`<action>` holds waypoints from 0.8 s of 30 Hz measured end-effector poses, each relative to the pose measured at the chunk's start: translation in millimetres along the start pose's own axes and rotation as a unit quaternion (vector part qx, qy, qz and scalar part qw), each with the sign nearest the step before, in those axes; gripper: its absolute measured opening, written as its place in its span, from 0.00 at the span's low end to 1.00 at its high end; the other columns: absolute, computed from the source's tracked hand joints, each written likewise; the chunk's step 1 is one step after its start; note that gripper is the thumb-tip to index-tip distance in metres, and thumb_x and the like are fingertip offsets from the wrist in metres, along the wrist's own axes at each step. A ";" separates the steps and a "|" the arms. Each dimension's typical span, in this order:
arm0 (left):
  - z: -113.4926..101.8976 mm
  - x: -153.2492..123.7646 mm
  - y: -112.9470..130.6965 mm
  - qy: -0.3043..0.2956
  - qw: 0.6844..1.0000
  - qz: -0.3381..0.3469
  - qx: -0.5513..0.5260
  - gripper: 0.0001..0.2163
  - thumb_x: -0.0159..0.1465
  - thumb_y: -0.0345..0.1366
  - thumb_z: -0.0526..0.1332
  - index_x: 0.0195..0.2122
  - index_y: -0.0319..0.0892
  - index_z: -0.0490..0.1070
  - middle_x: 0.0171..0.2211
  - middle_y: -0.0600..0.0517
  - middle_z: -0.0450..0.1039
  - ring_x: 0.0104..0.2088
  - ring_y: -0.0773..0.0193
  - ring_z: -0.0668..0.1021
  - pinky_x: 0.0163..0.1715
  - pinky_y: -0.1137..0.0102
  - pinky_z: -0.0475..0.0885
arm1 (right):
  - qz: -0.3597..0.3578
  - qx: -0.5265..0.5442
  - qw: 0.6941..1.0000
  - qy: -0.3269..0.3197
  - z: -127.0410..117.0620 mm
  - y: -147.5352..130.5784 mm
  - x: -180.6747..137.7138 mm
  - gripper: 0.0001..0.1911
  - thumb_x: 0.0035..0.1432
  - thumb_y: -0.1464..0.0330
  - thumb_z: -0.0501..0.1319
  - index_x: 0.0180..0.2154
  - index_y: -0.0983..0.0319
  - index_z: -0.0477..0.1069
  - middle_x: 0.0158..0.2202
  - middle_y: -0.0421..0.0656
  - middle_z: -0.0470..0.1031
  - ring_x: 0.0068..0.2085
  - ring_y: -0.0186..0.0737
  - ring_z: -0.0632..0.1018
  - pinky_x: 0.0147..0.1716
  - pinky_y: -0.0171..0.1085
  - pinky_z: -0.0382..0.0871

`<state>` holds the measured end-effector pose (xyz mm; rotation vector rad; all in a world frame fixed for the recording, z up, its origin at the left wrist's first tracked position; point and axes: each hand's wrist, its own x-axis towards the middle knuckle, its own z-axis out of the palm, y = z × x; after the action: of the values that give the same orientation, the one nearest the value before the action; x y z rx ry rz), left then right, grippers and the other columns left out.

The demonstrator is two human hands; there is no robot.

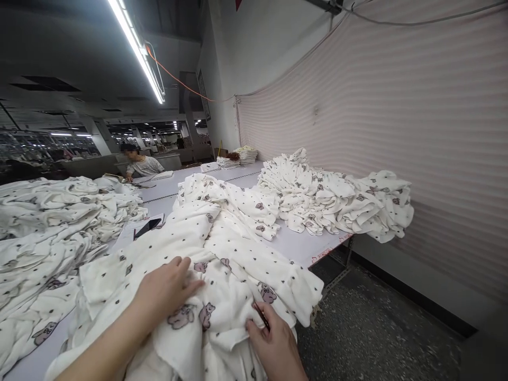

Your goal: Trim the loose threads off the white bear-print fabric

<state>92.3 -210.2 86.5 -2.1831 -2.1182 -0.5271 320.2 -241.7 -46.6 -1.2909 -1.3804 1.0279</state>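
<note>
A white garment (pixel 222 254) printed with small hearts and pink bears lies spread over the near end of a long white table (pixel 301 246). My left hand (pixel 169 288) rests flat on it, fingers stretched out over the cloth. Lower and to the right, my right hand (pixel 273 344) pinches a fold of the same garment near the table's edge, and a thin dark tool (pixel 262 315) shows between its fingers.
Heaps of the same printed cloth lie at the left (pixel 51 222) and at the right end of the table (pixel 337 198). A dark phone (pixel 147 227) lies on a paper. Another person (pixel 138 164) sits at the far end. A striped curtain (pixel 397 132) hangs at the right above bare floor (pixel 377 328).
</note>
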 end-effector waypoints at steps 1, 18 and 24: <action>4.1 -4.7 3.7 -0.011 0.999 0.041 0.011 0.10 0.56 0.45 0.63 0.30 0.45 0.68 0.31 0.50 0.71 0.24 0.60 0.70 0.19 0.73 0.50 | -0.020 -0.020 1.000 0.007 -0.2 -3.0 0.9 0.10 0.53 0.61 0.59 0.32 0.59 0.75 0.29 0.41 0.77 0.31 0.42 0.75 0.29 0.34 0.67; 52.8 -36.6 57.6 -0.156 0.945 0.099 -0.269 0.06 0.61 0.34 0.59 0.37 0.43 0.73 0.37 0.49 0.75 0.41 0.55 0.75 0.42 0.67 0.66 | -0.028 0.061 0.996 0.065 -20.4 -32.0 29.1 0.22 0.60 0.50 0.55 0.25 0.61 0.66 0.22 0.38 0.66 0.28 0.37 0.68 0.27 0.32 0.63; 41.6 -32.7 51.9 -0.197 0.895 0.045 -0.397 0.12 0.65 0.44 0.55 0.32 0.42 0.71 0.31 0.54 0.71 0.35 0.61 0.72 0.35 0.72 0.65 | -0.147 -0.167 0.960 0.170 -24.7 -28.0 34.2 0.13 0.62 0.56 0.53 0.35 0.59 0.66 0.32 0.43 0.71 0.31 0.43 0.74 0.28 0.35 0.64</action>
<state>151.5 -233.2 48.4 -3.0133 -2.2131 -1.2107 339.2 -210.8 -11.2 -1.3753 -1.4565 0.3573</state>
